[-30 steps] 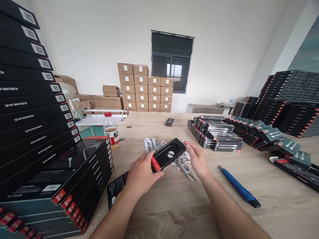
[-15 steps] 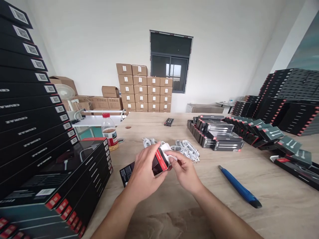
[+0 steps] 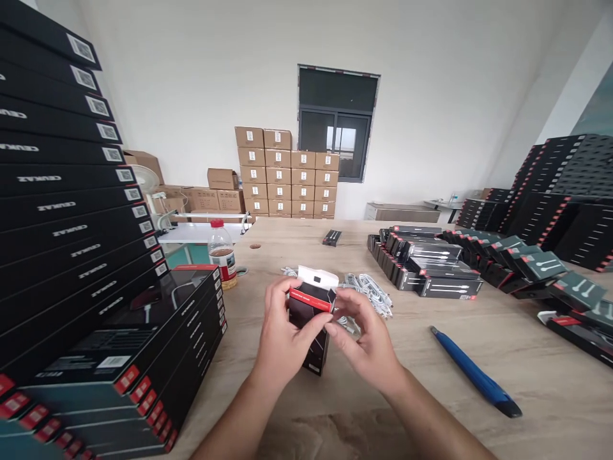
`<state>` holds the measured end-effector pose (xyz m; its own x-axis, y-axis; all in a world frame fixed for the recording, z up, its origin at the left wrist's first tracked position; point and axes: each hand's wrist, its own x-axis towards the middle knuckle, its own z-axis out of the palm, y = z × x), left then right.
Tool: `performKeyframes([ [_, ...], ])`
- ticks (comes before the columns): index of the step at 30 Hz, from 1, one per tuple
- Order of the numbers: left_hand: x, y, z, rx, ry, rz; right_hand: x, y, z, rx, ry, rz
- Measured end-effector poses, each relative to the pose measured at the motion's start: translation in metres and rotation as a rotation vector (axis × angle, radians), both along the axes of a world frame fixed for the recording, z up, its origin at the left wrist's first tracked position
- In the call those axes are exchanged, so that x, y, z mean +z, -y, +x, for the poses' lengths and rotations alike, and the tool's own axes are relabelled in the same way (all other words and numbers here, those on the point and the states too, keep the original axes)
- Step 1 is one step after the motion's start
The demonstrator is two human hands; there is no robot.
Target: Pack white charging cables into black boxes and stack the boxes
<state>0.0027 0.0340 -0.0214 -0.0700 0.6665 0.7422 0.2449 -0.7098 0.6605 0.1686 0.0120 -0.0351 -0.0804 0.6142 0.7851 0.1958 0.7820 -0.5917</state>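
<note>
A small black cardboard box (image 3: 309, 314) with a red band stands tilted above the table, its white-lined top flap (image 3: 318, 276) raised. My left hand (image 3: 283, 342) is closed around its left side, thumb across the front. At the right upper edge, my right hand (image 3: 366, 338) pinches the box's side near a small flap. The inside of the box cannot be made out. Just behind the hands lie coiled white cables (image 3: 368, 295), partly hidden by them.
Tall stacks of black boxes (image 3: 86, 223) rise at the left. A bottle (image 3: 222, 255) stands beside them. Rows of small boxes (image 3: 421, 259) and a blue utility knife (image 3: 474, 370) lie at the right. One small box (image 3: 332, 237) sits farther back.
The box has turned more upright and faces me, with its white flap now standing up at the back. My right hand has shifted to its right edge. The view has swung slightly left.
</note>
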Motion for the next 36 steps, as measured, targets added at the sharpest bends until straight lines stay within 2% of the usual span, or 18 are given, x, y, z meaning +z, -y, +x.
performKeyframes([
  [3, 0.003, 0.000, -0.007, -0.128, -0.015, -0.016, 0.004, -0.002, 0.003, -0.033, 0.058, 0.046],
  [11, 0.011, 0.006, -0.009, -0.160, 0.132, -0.006, 0.009, 0.001, 0.009, -0.195, 0.131, 0.160],
  [17, 0.018, 0.016, -0.016, -0.219, -0.116, 0.072, 0.009, 0.003, 0.011, -0.212, 0.035, 0.169],
  [21, 0.020, 0.019, -0.015, -0.277, -0.093, 0.031, 0.008, 0.006, 0.008, -0.113, -0.108, 0.134],
  [23, 0.021, 0.020, -0.013, -0.284, -0.071, 0.006, 0.010, 0.008, 0.007, -0.039, -0.185, 0.096],
  [25, 0.022, 0.022, -0.012, -0.275, -0.078, -0.008, 0.014, 0.010, 0.007, -0.022, -0.223, 0.058],
  [30, 0.029, 0.026, -0.013, -0.215, -0.174, 0.052, 0.029, 0.015, 0.012, -0.009, -0.118, -0.021],
  [36, 0.032, 0.029, -0.012, -0.238, -0.208, 0.075, 0.035, 0.017, 0.017, 0.127, -0.167, -0.073],
])
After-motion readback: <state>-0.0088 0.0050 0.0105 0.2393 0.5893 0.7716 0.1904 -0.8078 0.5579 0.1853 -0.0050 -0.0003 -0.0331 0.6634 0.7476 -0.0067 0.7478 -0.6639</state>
